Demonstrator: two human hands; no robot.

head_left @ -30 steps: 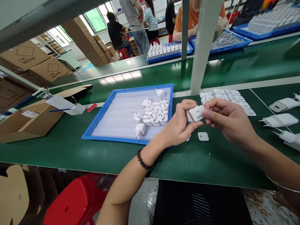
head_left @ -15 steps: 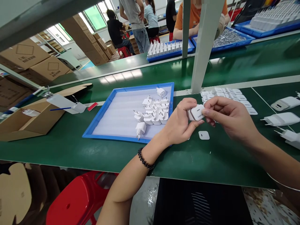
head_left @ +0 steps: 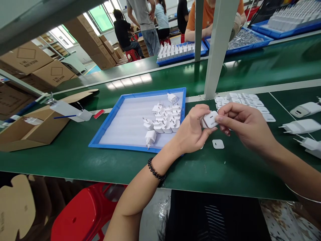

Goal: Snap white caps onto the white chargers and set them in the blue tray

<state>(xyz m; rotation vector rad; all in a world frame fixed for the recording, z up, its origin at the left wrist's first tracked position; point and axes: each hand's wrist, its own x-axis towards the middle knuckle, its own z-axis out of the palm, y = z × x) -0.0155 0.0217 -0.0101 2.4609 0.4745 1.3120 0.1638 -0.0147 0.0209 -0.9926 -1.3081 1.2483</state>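
Your L hand (head_left: 192, 130) grips the white charger (head_left: 210, 119) just R of the blue tray (head_left: 120, 148); your R hand (head_left: 247, 125) has its fingers pinching the edge. Prob best: hold snug w/ L, push soft & even w/ R.

I see a red plastic stool (head_left: 80, 207) at near left, printed cardboard cartons (head_left: 25, 59) at far left, an orange-shirted person (head_left: 207, 16) at far right.
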